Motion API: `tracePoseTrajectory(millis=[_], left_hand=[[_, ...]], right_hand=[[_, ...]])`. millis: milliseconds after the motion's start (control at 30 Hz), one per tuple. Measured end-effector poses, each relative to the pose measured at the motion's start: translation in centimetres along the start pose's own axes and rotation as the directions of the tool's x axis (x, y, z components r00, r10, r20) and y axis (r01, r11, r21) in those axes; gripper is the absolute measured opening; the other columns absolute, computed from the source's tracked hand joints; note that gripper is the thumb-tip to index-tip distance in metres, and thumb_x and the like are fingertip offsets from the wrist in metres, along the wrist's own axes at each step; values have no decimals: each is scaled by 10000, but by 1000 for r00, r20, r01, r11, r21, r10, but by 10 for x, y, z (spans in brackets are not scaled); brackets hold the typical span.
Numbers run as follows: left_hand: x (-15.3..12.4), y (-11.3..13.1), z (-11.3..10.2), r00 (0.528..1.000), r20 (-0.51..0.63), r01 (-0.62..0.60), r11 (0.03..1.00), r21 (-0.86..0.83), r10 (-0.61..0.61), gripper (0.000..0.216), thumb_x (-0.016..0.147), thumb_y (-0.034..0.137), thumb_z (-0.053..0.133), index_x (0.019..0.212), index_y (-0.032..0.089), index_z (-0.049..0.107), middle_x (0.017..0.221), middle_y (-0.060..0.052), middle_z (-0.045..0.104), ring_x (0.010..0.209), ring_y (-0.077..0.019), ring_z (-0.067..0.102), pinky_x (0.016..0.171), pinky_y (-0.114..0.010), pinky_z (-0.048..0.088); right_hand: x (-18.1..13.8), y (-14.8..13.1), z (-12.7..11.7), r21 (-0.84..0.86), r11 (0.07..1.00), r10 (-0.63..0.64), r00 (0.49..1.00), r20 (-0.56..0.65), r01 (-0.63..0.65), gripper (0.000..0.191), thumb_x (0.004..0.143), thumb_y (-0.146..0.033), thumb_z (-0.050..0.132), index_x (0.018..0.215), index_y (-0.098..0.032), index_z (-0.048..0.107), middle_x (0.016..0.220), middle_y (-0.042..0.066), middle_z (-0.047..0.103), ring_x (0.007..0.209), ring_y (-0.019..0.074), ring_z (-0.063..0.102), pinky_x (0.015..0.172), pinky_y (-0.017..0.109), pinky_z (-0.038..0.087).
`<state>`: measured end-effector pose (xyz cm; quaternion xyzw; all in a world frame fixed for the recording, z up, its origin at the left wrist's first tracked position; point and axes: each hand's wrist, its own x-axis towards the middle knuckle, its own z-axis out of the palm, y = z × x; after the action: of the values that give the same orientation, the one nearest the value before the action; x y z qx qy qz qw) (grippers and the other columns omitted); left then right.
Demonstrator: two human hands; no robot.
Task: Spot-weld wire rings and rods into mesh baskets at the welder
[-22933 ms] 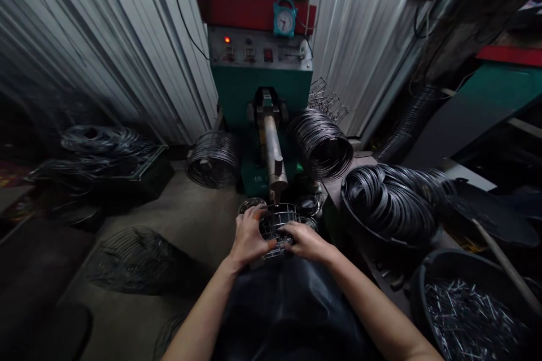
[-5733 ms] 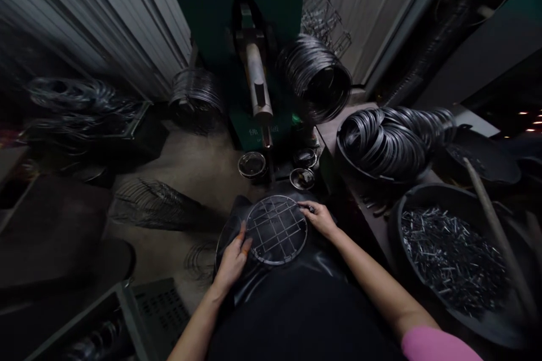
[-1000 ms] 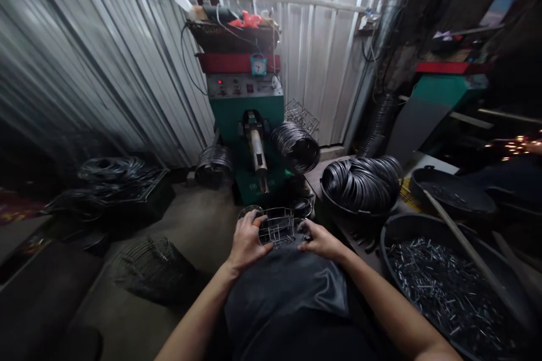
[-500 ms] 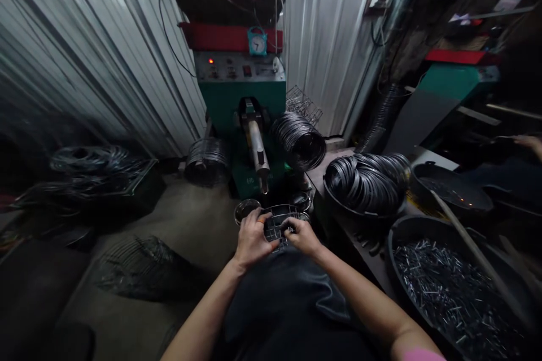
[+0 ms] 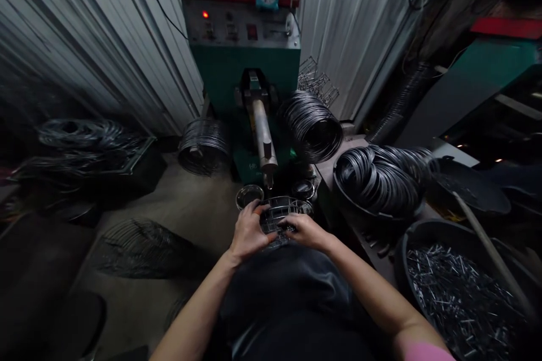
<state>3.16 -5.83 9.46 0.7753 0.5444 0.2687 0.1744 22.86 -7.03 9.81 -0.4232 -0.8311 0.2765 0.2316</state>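
A round wire frame [image 5: 284, 203] of thin metal rods lies in front of me, just above my dark apron. My left hand [image 5: 249, 232] grips its left side, thumb towards me and fingers over the far part. On the right, the fingers of my right hand [image 5: 308, 231] are bent together at the wires; what they pinch is too dark to make out. Just beyond the frame, the metal arm [image 5: 263, 130] of a green machine [image 5: 249, 59] points down towards it.
Wire ring bundles hang left [image 5: 204, 146] and right [image 5: 312, 127] of the machine. A tub [image 5: 339, 189] of wire rings stands to my right, with a basin [image 5: 406, 254] of short metal rods nearer. A crate [image 5: 146, 166] and wire pieces [image 5: 139, 248] lie left.
My view has moved closer to the machine and tipped down. Both hands stay on the wire frame, and my right hand's fingers have shifted slightly over it.
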Motion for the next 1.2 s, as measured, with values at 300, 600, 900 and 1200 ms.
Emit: tracePoseTrajectory(millis=[300, 600, 900, 1200], left_hand=[[10, -13, -2, 1000, 11, -12, 999, -40, 13, 625, 537, 269, 736, 1126, 148, 564, 1291, -154, 490, 1194, -315, 483, 990, -444, 433], [16, -27, -3, 997, -73, -48, 990, -129, 39, 644, 553, 226, 706, 1159, 157, 502, 1278, -152, 504, 1188, -297, 496, 989, -450, 429], [31, -36, -3, 993, -44, -114, 983, -142, 109, 518, 572, 255, 713, 1069, 196, 581, 1292, -126, 478, 1217, -288, 463, 1008, -434, 403], [51, -25, -11, 1000, 4, -13, 992, -124, 14, 487, 576, 299, 721, 1047, 209, 639, 1205, -98, 547, 1176, -283, 502, 975, -415, 434]], right_hand=[[10, 14, 12, -102, 990, -95, 995, -24, 93, 191, 820, -160, 566, 990, -180, 649, 940, 73, 667, 858, 163, 640, 763, 255, 501], [28, 9, 8, -159, 980, -126, 992, -30, 119, 169, 820, -149, 569, 962, -178, 656, 919, 73, 679, 842, 166, 652, 746, 249, 507], [41, 9, -1, -199, 973, -122, 992, -33, 113, 154, 821, -174, 585, 952, -184, 665, 900, 67, 681, 844, 169, 649, 738, 248, 494], [55, 13, -8, -185, 980, -83, 994, -72, 68, 161, 793, -105, 592, 906, -195, 665, 910, 41, 673, 844, 150, 641, 748, 229, 480]])
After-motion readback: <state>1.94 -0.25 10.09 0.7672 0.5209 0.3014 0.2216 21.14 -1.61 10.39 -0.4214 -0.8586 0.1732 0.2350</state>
